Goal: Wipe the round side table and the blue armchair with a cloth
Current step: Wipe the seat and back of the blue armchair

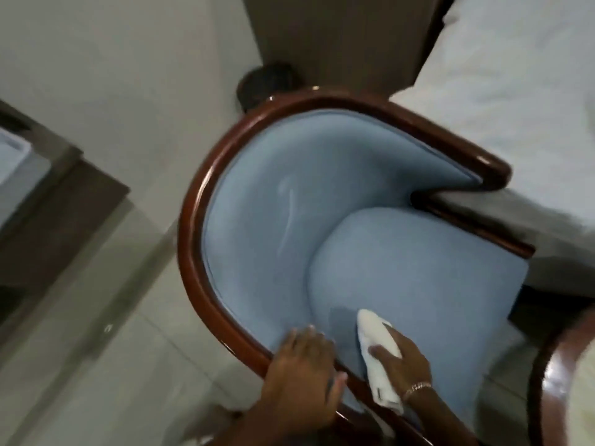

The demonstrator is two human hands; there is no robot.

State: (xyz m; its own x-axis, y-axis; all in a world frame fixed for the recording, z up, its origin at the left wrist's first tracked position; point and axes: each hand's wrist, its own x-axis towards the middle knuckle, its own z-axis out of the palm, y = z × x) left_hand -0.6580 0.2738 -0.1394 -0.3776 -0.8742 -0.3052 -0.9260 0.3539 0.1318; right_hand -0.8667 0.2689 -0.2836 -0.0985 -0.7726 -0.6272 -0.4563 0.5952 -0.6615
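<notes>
The blue armchair [386, 252] fills the middle of the head view, light blue padding inside a curved glossy brown wooden frame [193, 239]. My right hand [402, 362] presses a folded white cloth [375, 346] onto the near edge of the seat cushion. My left hand [302, 371] lies flat with fingers spread over the near armrest rim and the padding beside it. A curved dark wooden edge at the lower right [547, 381] may be the round side table; it is blurred and cut off.
A white bed [515, 91] lies along the chair's right side. A dark round bin [267, 82] stands behind the chair by a brown panel [338, 37]. A dark wooden counter [48, 204] runs along the left. Pale tiled floor [112, 349] is at lower left.
</notes>
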